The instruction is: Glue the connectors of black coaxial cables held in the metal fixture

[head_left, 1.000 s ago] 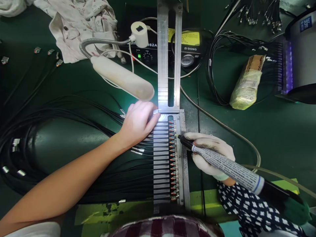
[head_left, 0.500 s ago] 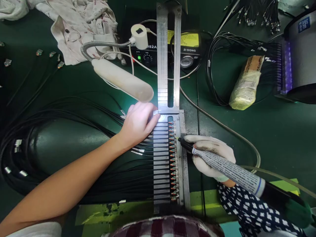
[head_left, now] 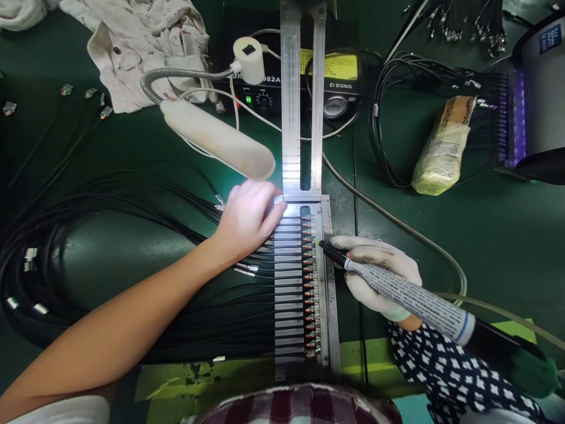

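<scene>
My bare left hand (head_left: pixel 248 217) grips the upper left edge of a hinged metal fixture (head_left: pixel 327 259). Its thumb lies on the metal and the other fingers are partly hidden. Black cables (head_left: pixel 251 309) run across the fixture's slots, ending in a column of small connectors (head_left: pixel 310 292) along its right side. In a white glove, my right hand (head_left: pixel 384 271) is closed around a glue syringe (head_left: pixel 406 297), a thick pen-like barrel with a printed wrap and dark green rear. Its black nozzle points left, with the fine yellowish tip at the upper connectors; contact cannot be made out.
A white lamp (head_left: pixel 218 141) on a flexible neck hangs just above my left hand. Behind the raised fixture frame (head_left: pixel 290 106) stands a black dispenser box (head_left: pixel 339 94). Around them are a crumpled cloth (head_left: pixel 150 53), a wrapped block (head_left: pixel 444 147) and a purple-lit grey machine (head_left: pixel 547 94).
The whole view has shifted very slightly. My left hand keeps its grip on the fixture, and the syringe tip stays at nearly the same spot by the connectors.
</scene>
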`<move>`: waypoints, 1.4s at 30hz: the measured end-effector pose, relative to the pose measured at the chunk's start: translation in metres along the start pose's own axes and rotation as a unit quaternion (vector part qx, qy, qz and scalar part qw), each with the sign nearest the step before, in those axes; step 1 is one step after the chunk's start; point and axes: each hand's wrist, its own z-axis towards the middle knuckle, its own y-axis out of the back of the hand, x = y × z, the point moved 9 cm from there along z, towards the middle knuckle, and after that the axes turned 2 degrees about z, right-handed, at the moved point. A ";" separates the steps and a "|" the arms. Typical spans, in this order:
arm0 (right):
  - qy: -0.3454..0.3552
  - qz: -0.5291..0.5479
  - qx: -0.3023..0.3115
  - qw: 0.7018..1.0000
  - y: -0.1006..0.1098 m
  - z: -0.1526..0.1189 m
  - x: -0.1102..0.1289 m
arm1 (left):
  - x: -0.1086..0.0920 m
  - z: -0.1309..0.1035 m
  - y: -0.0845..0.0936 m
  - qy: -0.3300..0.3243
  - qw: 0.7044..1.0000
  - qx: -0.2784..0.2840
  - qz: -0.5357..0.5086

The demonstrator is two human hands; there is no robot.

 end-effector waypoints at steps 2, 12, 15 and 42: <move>-0.006 0.005 0.000 1.000 -0.001 0.000 -0.001 | 0.000 0.000 0.000 -0.001 1.000 -0.002 0.003; 0.029 -0.008 -0.018 0.999 0.008 -0.007 0.011 | 0.000 -0.001 -0.001 -0.009 1.000 -0.007 0.007; 0.019 -0.012 0.004 1.000 0.004 -0.011 0.012 | 0.000 -0.001 0.000 -0.013 1.000 -0.014 0.006; 0.028 -0.004 0.016 0.999 -0.001 -0.012 0.009 | -0.001 0.000 0.001 -0.007 1.000 -0.016 0.002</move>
